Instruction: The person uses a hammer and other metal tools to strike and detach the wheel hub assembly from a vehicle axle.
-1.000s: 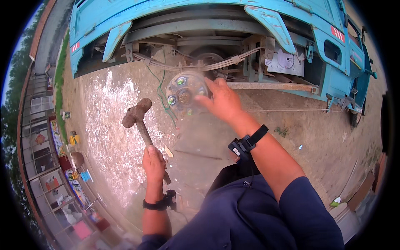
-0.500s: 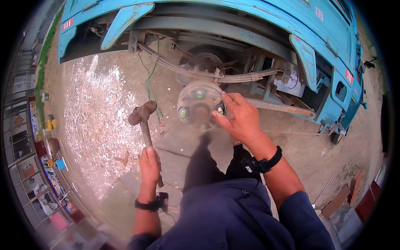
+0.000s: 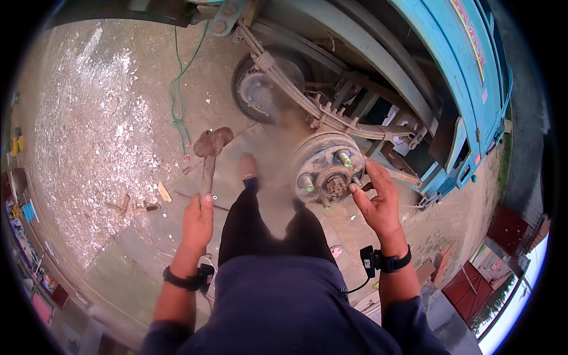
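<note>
My left hand (image 3: pixel 197 222) is closed around the wooden handle of a hammer (image 3: pixel 213 142), whose rusty head points up and away from me. At the right edge of a dusty brake drum (image 3: pixel 322 145), my right hand (image 3: pixel 380 204) has its fingers along the rim and its thumb by the front face, beside a wheel stud (image 3: pixel 358 181). Several studs with greenish tips stick out around the rusty centre hub (image 3: pixel 336 185). The drum sits beneath a leaf spring (image 3: pixel 296 102). Dust blurs its left side.
A blue truck body (image 3: pixel 467 77) rises at the far right. Behind the drum stands another wheel (image 3: pixel 254 92). A green cord (image 3: pixel 176 100) runs along the ground, which has white flakes (image 3: pixel 89 154) at left. Wood pieces (image 3: pixel 164 191) lie near my left hand.
My view has turned and come closer to the drum, which now appears lower and further right. My right hand stays at its right edge; the left still holds the hammer. A foot now shows.
</note>
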Demonstrator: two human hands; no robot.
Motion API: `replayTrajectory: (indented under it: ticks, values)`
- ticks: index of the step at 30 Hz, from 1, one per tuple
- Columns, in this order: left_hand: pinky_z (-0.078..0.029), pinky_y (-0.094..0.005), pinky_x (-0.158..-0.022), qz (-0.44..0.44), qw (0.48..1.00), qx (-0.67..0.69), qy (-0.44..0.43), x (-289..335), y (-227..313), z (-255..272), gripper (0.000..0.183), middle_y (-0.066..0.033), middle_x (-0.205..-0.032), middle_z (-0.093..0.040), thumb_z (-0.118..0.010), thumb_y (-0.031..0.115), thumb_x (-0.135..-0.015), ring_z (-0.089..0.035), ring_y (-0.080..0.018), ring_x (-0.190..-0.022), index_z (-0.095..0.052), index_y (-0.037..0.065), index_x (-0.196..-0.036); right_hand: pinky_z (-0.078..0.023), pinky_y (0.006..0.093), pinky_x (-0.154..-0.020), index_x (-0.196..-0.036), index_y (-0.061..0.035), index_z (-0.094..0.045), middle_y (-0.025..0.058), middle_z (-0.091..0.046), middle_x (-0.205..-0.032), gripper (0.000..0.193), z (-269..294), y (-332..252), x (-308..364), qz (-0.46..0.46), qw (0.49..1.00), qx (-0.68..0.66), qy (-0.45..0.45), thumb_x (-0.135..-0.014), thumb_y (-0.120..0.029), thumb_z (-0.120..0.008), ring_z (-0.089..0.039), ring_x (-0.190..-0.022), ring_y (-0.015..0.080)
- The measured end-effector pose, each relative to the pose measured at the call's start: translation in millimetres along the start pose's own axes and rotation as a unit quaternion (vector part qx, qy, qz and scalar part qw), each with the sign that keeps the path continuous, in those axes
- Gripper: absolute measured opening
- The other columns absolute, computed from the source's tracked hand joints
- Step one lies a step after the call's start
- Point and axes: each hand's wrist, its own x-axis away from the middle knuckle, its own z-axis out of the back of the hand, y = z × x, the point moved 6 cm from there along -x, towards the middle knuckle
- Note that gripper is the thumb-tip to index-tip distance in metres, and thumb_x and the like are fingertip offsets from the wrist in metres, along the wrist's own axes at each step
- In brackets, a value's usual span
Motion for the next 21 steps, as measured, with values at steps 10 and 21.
replayTrajectory:
  ticks: [10, 21]
  values:
    - [-0.044, -0.0412, -0.064, 0.054, 0.998, 0.01, -0.019, -21.4, -37.8, 8.2, 0.046, -0.0152, -0.07, -0.053, -0.046, 0.041, -0.105, -0.05, -0.0255, -0.065, -0.053, -0.001, -0.088, -0.057, 0.0313, -0.082, -0.134, -0.002, -0.057, 0.0156, -0.062, -0.127, 0.053, -4.7, -0.8, 13.6, -0.13, 0.991, -0.023, 0.002, -0.084, -0.007, -0.074, -0.063, -0.108, 0.0208]
    - [-0.036, -0.028, -0.048, 0.04, 0.997, 0.064, -0.008, -41.7, -45.2, 10.3, 0.043, 0.0, -0.062, -0.041, -0.045, 0.043, -0.106, -0.039, -0.0089, -0.054, -0.045, 0.006, -0.083, -0.058, 0.0315, -0.084, -0.139, 0.0, -0.052, 0.0167, -0.06, -0.13, 0.055, -4.3, 0.7, 17.5, -0.182, 0.982, -0.051, -0.003, -0.087, -0.004, -0.07, -0.063, -0.112, 0.0211]
